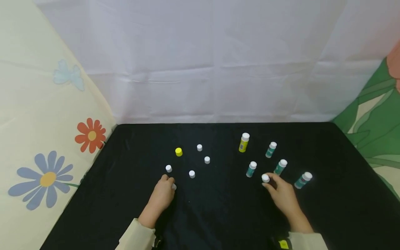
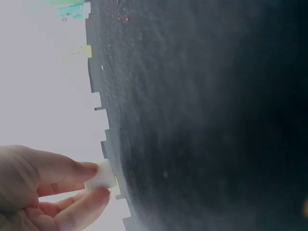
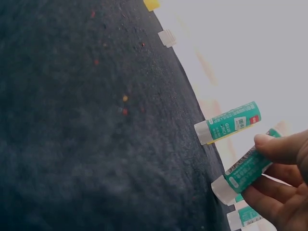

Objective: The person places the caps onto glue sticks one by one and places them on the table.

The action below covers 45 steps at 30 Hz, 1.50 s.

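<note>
My left hand (image 1: 162, 193) is at the left-centre of the black table. Its thumb and fingers pinch a small white cap (image 2: 100, 176), which mostly hides behind the fingers in the head view. Just beyond that hand lies another white cap (image 1: 168, 168). On the right side, my right hand (image 1: 282, 195) grips a green glue stick (image 3: 246, 169) with a white end, thumb on one side and fingers on the other. Another green glue stick (image 3: 230, 123) is close by in the right wrist view. Beside the wrist stands a further green glue stick (image 1: 302, 181).
Three more white caps, one of them nearest the middle (image 1: 192, 174), and a yellow cap (image 1: 178, 152) are spread over the left-centre. A yellow glue stick (image 1: 244, 143) stands farther back, near a green glue stick (image 1: 271, 150). White cloth (image 1: 200, 62) hangs behind the table (image 1: 218, 215).
</note>
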Each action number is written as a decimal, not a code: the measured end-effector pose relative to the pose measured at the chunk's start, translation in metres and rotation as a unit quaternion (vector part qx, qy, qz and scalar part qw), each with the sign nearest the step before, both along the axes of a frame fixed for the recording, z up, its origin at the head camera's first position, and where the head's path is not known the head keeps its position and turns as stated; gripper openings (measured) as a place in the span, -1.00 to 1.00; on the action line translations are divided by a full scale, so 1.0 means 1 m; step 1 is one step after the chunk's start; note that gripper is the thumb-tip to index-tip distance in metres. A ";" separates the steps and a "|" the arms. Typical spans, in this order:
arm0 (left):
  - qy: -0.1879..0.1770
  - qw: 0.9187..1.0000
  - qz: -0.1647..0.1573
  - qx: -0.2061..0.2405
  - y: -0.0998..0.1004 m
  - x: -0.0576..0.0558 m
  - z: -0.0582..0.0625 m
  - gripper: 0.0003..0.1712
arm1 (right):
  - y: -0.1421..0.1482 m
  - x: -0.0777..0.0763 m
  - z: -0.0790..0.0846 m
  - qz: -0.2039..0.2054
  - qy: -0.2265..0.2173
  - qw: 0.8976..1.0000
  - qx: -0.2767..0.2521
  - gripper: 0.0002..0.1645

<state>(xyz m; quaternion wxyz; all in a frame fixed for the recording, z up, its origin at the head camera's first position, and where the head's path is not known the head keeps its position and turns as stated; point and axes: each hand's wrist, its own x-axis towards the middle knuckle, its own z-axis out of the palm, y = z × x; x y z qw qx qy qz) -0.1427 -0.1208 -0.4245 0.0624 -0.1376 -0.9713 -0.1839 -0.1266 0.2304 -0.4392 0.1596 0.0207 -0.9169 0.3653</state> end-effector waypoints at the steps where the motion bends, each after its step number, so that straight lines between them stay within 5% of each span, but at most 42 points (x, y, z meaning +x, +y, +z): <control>1: -0.002 1.000 -0.003 0.005 0.001 0.000 0.000 -0.89 | 0.000 0.000 -0.001 0.000 0.004 1.000 0.001 -0.69; 12: -0.050 0.998 -0.010 0.047 0.010 0.003 0.000 -0.90 | -0.001 0.002 -0.004 -0.009 0.013 1.000 -0.005 -0.67; 23: -0.053 0.994 -0.027 0.090 0.018 0.006 0.009 -0.86 | -0.008 0.006 0.000 0.011 0.051 0.998 0.034 -0.67; 45: -0.081 0.974 -0.065 0.201 0.030 0.010 0.019 -0.82 | -0.027 0.008 0.013 0.051 0.137 0.987 0.062 -0.62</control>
